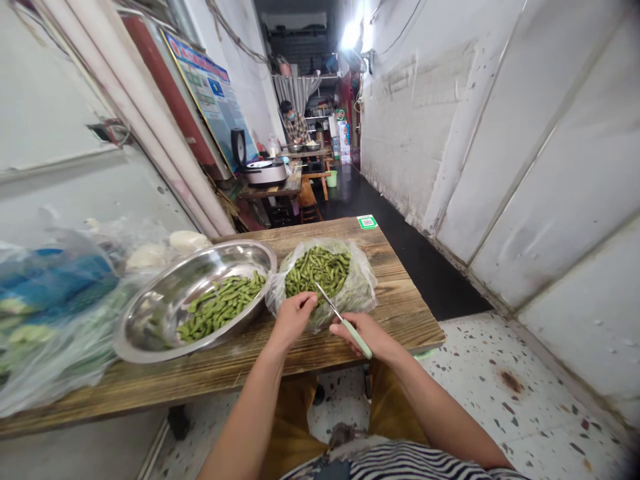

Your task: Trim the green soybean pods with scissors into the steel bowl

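Note:
Green soybean pods [320, 267] fill an open clear plastic bag [361, 283] on the wooden table. My right hand [364, 332] grips scissors [356, 337] with pale green handles, their blades pointing up and left over the pods. At the bag's near edge, my left hand [295, 319] is closed in a pinch beside the blade tips; whatever lies between its fingertips is too small to make out. To the left stands a wide steel basin [150, 313], with more pods [223, 307] lying in its right part.
Plastic bags of vegetables [55, 313] crowd the table's left end. A green code card [367, 222] lies at the far corner of the wooden table [400, 293]. Farther back are a rice cooker [265, 173] on another table and a masked person [296, 127] by bowls. A wall runs along the right.

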Motion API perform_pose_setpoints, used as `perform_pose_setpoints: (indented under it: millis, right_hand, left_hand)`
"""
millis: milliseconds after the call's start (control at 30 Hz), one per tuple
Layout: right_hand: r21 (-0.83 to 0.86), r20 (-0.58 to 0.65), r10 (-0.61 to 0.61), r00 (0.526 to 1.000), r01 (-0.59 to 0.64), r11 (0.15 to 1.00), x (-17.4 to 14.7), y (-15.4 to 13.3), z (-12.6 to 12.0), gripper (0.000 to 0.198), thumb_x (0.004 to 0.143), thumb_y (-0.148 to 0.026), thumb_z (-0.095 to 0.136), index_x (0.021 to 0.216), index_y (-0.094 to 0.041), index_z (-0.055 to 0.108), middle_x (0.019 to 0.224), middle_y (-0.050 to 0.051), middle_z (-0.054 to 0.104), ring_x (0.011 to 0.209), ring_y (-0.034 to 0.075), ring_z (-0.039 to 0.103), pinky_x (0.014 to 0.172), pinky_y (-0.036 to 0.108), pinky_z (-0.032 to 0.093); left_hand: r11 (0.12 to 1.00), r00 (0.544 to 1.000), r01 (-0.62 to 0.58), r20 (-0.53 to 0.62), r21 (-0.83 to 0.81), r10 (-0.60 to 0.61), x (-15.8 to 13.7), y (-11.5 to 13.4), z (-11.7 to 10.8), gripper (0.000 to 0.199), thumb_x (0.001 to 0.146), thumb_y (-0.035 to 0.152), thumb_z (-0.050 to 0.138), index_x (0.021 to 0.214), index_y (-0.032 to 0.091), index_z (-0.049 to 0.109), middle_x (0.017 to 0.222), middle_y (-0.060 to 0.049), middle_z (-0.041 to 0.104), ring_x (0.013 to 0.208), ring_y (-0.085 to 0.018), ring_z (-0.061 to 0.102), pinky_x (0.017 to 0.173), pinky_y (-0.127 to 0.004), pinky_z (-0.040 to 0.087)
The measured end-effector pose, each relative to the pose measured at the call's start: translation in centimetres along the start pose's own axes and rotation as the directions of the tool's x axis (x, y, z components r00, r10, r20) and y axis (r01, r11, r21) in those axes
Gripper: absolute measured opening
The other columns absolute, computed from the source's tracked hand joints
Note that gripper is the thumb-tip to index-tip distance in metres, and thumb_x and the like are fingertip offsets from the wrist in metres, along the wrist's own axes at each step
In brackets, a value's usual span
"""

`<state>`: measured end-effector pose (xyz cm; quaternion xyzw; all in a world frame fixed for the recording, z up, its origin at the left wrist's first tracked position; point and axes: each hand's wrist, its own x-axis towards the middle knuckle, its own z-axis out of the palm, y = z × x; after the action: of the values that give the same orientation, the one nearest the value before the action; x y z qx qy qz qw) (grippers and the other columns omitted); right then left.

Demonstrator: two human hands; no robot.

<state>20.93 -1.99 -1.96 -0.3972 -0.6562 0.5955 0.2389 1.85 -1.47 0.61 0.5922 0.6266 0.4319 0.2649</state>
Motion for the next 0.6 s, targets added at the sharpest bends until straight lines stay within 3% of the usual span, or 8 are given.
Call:
perform_pose_setpoints:
  millis: [167, 400, 467, 533, 600]
  right_hand:
    - [-0.306, -0.067, -0.184, 0.981, 0.155, 0.939, -0.2, 0.0, -0.9, 0.040, 0.076, -0.055, 0.062, 0.071, -0.016, 0.058, 0.061, -0.004, 0.050, 0.059, 0.010, 0.042, 0.054, 0.019, 0.031]
    - [-0.223, -0.024, -0.127, 0.992, 0.118, 0.968, -0.3, -0.4, -0.8, 0.043, 0.077, -0.057, 0.060, 0.065, -0.016, 0.055, 0.051, -0.006, 0.042, 0.048, 0.008, 0.038, 0.047, 0.019, 0.028]
    - [-0.126, -0.024, -0.052, 0.998, 0.049, 0.991, -0.1, -0.2, -0.6, 0.042, 0.076, -0.059, 0.061, 0.069, -0.017, 0.054, 0.046, -0.007, 0.039, 0.041, 0.007, 0.037, 0.042, 0.019, 0.029]
    - [-0.021, -0.049, 0.015, 0.999, -0.016, 1.000, 0.1, 0.2, -0.4, 0.042, 0.074, -0.060, 0.062, 0.076, -0.019, 0.055, 0.044, -0.009, 0.038, 0.036, 0.008, 0.038, 0.036, 0.018, 0.030]
    - [0.049, -0.068, 0.053, 0.996, -0.050, 0.998, 0.2, 0.6, -0.3, 0.042, 0.073, -0.060, 0.064, 0.080, -0.020, 0.055, 0.044, -0.009, 0.039, 0.034, 0.008, 0.040, 0.033, 0.018, 0.031]
  left_hand:
    - [1.000, 0.996, -0.007, 0.092, 0.020, 0.005, 0.0, 0.5, -1.1, 0.031, 0.072, 0.045, 0.056, 0.076, 0.019, 0.073, 0.077, -0.003, 0.073, 0.076, -0.023, 0.063, 0.075, -0.032, 0.047]
    - [1.000, 0.984, -0.002, 0.178, -0.007, 0.003, -0.1, 0.6, -1.3, 0.031, 0.075, 0.045, 0.056, 0.078, 0.018, 0.073, 0.080, -0.004, 0.074, 0.077, -0.023, 0.064, 0.074, -0.031, 0.047]
    - [1.000, 0.997, -0.005, 0.077, 0.017, 0.003, -0.2, 0.6, -1.6, 0.030, 0.076, 0.043, 0.056, 0.078, 0.019, 0.073, 0.082, -0.005, 0.074, 0.079, -0.023, 0.065, 0.075, -0.032, 0.047]
    - [0.994, 0.986, -0.037, -0.158, 0.102, 0.053, -0.3, 0.5, -2.6, 0.028, 0.077, 0.041, 0.056, 0.083, 0.019, 0.073, 0.086, -0.005, 0.073, 0.082, -0.023, 0.064, 0.079, -0.034, 0.047]
    - [0.968, 0.889, -0.059, -0.428, 0.243, 0.161, -0.2, 0.2, -4.3, 0.029, 0.080, 0.039, 0.054, 0.092, 0.020, 0.072, 0.093, -0.006, 0.071, 0.089, -0.024, 0.062, 0.086, -0.036, 0.045]
